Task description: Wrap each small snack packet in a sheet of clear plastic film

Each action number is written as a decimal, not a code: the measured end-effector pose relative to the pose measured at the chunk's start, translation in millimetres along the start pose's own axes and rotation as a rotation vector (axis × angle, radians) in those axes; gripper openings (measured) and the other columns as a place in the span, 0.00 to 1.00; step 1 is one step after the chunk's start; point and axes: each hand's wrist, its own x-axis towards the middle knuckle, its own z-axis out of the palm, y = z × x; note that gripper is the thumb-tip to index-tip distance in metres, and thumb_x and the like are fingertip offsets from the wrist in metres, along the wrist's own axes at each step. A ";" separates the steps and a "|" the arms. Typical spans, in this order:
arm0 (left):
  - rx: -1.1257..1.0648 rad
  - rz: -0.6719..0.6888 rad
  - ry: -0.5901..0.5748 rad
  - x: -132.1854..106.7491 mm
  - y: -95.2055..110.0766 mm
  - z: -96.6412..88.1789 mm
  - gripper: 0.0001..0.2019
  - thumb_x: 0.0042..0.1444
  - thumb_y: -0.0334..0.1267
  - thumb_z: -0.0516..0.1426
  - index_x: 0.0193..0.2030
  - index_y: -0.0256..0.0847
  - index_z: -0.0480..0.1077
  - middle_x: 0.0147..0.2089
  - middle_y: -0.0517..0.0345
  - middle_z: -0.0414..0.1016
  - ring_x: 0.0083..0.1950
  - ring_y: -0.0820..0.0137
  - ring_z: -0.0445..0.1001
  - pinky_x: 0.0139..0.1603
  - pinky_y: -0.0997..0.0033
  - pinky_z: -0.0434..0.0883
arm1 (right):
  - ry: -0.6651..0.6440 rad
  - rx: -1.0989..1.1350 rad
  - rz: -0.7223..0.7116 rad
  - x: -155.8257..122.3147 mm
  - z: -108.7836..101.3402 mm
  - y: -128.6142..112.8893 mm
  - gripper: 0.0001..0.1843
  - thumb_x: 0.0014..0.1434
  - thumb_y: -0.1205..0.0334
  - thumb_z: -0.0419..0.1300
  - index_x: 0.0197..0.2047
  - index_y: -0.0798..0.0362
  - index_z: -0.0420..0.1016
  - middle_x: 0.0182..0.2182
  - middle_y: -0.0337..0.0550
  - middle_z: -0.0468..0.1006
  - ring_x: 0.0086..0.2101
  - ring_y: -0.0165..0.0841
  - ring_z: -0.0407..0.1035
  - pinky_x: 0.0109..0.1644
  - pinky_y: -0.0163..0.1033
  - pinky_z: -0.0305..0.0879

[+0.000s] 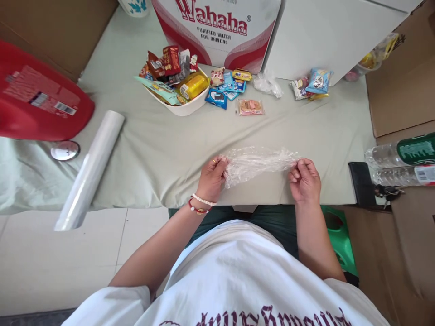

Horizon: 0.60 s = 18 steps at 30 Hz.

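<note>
A clear thin plastic bag (258,161) is stretched between my two hands just above the near edge of the cloth-covered table (152,149). My left hand (211,177) pinches its left end, fingers closed; bead bracelets circle that wrist. My right hand (305,179) pinches the right end with curled fingers. Farther back sits a white bowl (185,107) heaped with snack packets, with loose snack packets (234,93) lying beside it.
A roll of plastic bags (90,170) lies at the left, overhanging the table edge. A red container (37,97) and a round metal lid (65,150) are far left. A Wahaha water carton (217,31) stands behind. Bottles (401,158), a black phone (362,183) and cardboard boxes are at right.
</note>
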 end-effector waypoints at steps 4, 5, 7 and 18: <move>-0.056 0.012 -0.007 -1.8 8.0 -6.0 0.20 0.45 0.52 0.73 0.31 0.41 0.74 0.33 0.60 0.75 0.33 0.75 0.71 0.32 0.77 0.67 | 0.050 -0.035 -0.104 10.8 -12.6 0.2 0.22 0.50 0.52 0.77 0.41 0.47 0.71 0.36 0.34 0.74 0.28 0.23 0.66 0.30 0.29 0.68; -0.066 0.034 -0.010 -1.8 8.4 -7.0 0.20 0.45 0.52 0.73 0.32 0.42 0.74 0.36 0.58 0.77 0.37 0.73 0.74 0.36 0.76 0.70 | 0.094 -0.084 -0.165 10.7 -11.9 -1.5 0.23 0.50 0.52 0.76 0.43 0.47 0.71 0.40 0.35 0.74 0.31 0.23 0.69 0.34 0.31 0.71; -0.064 0.100 -0.015 -2.7 6.9 -7.4 0.20 0.48 0.55 0.72 0.34 0.43 0.74 0.40 0.57 0.80 0.43 0.69 0.78 0.44 0.72 0.75 | 0.188 -0.222 -0.306 3.8 -3.8 -6.9 0.21 0.54 0.52 0.74 0.45 0.46 0.71 0.42 0.36 0.73 0.32 0.25 0.70 0.36 0.33 0.73; 0.616 0.759 -0.029 -36.9 -1.5 -2.4 0.09 0.70 0.44 0.58 0.45 0.45 0.78 0.48 0.52 0.81 0.51 0.65 0.79 0.54 0.62 0.75 | -0.483 -0.178 0.230 -58.3 101.0 11.1 0.26 0.49 0.38 0.74 0.34 0.49 0.72 0.26 0.32 0.68 0.26 0.27 0.62 0.26 0.32 0.64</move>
